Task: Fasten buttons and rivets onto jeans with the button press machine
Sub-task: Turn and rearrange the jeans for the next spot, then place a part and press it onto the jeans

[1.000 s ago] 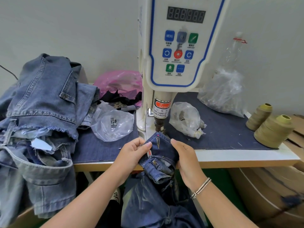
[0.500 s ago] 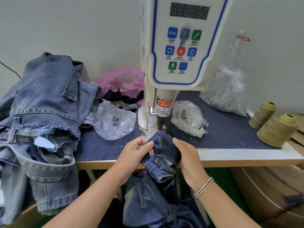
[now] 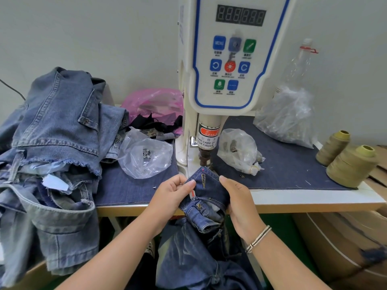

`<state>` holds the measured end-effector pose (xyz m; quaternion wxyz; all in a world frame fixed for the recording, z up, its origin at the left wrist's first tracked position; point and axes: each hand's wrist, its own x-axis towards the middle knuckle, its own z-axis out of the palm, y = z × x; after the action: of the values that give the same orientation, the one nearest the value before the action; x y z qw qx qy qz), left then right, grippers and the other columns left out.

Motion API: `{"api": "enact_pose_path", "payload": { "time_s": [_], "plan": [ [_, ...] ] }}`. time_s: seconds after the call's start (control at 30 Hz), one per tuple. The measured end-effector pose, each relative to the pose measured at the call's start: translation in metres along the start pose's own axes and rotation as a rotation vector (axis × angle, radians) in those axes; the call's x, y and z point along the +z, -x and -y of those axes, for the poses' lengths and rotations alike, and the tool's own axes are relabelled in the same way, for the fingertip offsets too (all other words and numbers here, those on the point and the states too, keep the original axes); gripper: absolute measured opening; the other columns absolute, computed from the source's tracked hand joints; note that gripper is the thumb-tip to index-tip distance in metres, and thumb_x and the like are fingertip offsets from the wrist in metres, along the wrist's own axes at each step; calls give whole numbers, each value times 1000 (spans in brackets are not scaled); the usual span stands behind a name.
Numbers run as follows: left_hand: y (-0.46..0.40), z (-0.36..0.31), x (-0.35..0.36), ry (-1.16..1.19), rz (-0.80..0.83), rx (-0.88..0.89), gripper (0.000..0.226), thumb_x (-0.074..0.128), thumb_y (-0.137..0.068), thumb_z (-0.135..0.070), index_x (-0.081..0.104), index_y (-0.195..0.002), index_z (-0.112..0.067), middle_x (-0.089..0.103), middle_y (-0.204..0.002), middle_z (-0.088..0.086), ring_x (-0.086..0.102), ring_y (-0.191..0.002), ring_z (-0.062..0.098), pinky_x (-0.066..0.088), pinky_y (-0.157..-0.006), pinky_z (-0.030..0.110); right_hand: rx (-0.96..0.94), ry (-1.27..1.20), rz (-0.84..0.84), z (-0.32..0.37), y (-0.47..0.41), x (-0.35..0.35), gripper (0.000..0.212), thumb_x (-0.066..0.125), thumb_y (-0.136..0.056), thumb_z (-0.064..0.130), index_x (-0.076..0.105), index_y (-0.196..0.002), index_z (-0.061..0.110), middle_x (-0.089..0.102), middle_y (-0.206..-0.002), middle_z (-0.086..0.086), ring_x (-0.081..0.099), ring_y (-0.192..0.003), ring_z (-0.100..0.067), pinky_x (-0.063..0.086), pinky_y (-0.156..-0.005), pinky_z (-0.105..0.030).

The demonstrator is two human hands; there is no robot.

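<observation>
Both hands pinch the waistband end of a pair of dark jeans (image 3: 206,191). The left hand (image 3: 171,192) grips its near-left edge with thumb over curled fingers, and the right hand (image 3: 236,195) holds the opposite edge, so the flap lies stretched flat between them. Its tip reaches just under the punch (image 3: 204,158) of the button press machine (image 3: 228,80), directly ahead of the fingers. A red dot sits on that tip, and a stitched buttonhole lies just behind it. One metal fastener already shows lower on the fly, below the hands, so some fastening looks done; this spot seems still to be pressed. The denim is dark, stiff and folded, and the legs hang down off the bench (image 3: 314,197). Left of the hands lies a clear bag of fasteners (image 3: 146,155), and beyond it a pile of lighter jeans (image 3: 54,139).
</observation>
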<state>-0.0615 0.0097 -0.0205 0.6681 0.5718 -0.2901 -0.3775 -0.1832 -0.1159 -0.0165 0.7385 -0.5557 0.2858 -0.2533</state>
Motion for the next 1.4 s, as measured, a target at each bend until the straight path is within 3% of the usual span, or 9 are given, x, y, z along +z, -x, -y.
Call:
{"api": "enact_pose_path", "payload": {
  "time_s": [0.57, 0.67, 0.8, 0.93, 1.07, 1.17, 1.23, 1.27, 1.4],
  "plan": [
    [11, -7, 4, 0, -35, 24, 32, 76, -75, -42, 54, -67, -21, 51, -74, 12, 44, -72, 23, 34, -61, 33, -39, -29, 29, 0, 6, 1, 24, 61, -89, 30, 74, -87, 11, 71, -99, -18, 65, -91, -25, 50, -90, -45],
    [18, -11, 4, 100, 92, 3, 33, 75, -70, -48, 63, -68, -17, 61, -74, 11, 55, -71, 24, 43, -62, 30, -33, -142, 48, 2, 12, 3, 27, 65, -76, 35, 76, -86, 13, 73, -95, -15, 68, -87, -23, 56, -78, -36],
    [22, -24, 9, 131, 262, -36, 44, 46, -94, -41, 72, -79, -9, 71, -82, 10, 66, -74, 20, 53, -71, 27, 41, -385, 99, 24, 19, 7, 28, 63, -71, 31, 77, -78, 8, 73, -82, -12, 70, -74, -21, 56, -64, -27],
    [26, -33, 11, -115, 141, 64, 16, 54, -96, -20, 67, -101, -12, 69, -95, -1, 61, -92, 16, 49, -82, 19, -117, -452, 346, 60, 24, 17, 23, 70, -66, 32, 63, -52, 16, 56, -57, 0, 55, -59, -18, 46, -70, -31],
    [22, -39, 20, -270, 290, -64, 41, 49, -95, -19, 50, -134, -6, 52, -139, 12, 48, -130, 23, 36, -109, 36, -202, -476, 697, 86, 26, 28, 36, 61, -78, 28, 35, -53, 22, 33, -55, 3, 38, -60, -12, 37, -75, -30],
    [34, -19, 15, -324, 337, -100, 37, 37, -104, -19, 56, -128, 3, 54, -137, 18, 53, -120, 22, 37, -103, 28, -208, -541, 820, 92, 25, 29, 38, 57, -80, 22, 33, -50, 19, 30, -53, 3, 30, -61, -13, 40, -78, -30],
    [37, -33, 20, -351, 244, -99, 35, 49, -99, -30, 76, -90, -11, 71, -98, -2, 58, -88, 5, 39, -87, 17, -221, -580, 781, 95, 19, 22, 43, 59, -76, 19, 28, -47, 20, 27, -51, 2, 35, -59, -14, 42, -77, -31],
    [37, -41, 21, -303, 232, -51, 36, 55, -93, -38, 72, -79, -10, 65, -84, -3, 56, -81, 8, 39, -84, 22, -237, -562, 710, 98, 14, 16, 45, 61, -75, 20, 27, -46, 21, 25, -50, 2, 36, -57, -14, 42, -75, -31],
    [20, -52, -5, -222, -75, 147, 31, 60, -87, -48, 65, -70, -22, 59, -72, 3, 55, -71, 19, 42, -77, 34, -194, -107, 130, 102, -19, -16, 45, 55, -87, 21, 46, -43, 23, 37, -50, 5, 37, -54, -13, 39, -67, -30]
  ]
}}
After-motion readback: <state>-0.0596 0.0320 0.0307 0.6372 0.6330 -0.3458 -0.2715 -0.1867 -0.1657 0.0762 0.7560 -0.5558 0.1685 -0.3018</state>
